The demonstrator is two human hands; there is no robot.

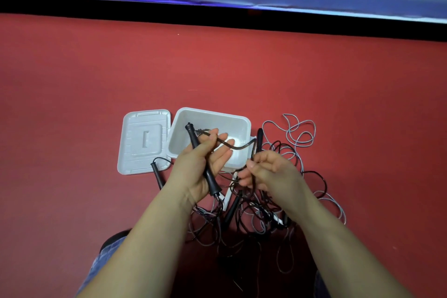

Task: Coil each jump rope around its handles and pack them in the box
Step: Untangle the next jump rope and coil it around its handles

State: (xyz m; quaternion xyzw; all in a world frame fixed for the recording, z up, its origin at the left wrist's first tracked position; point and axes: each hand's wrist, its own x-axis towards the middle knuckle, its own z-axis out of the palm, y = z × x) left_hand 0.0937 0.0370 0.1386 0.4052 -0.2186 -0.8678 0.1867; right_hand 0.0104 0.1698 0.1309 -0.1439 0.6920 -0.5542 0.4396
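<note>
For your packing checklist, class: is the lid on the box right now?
No, the lid lies flat on the red floor beside the open box.

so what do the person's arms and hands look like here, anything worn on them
Both forearms are bare right down to the bottom of the picture, with no sleeves in view. The left hand and right hand wear no gloves, and no rings, watch or bracelet can be seen. The fingernails are short and plain.

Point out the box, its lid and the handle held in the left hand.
box (238, 121): head view, bare far rim.
lid (135, 152): head view, flat panel.
handle (194, 139): head view, upper shaft above the left hand (200, 172).
</note>
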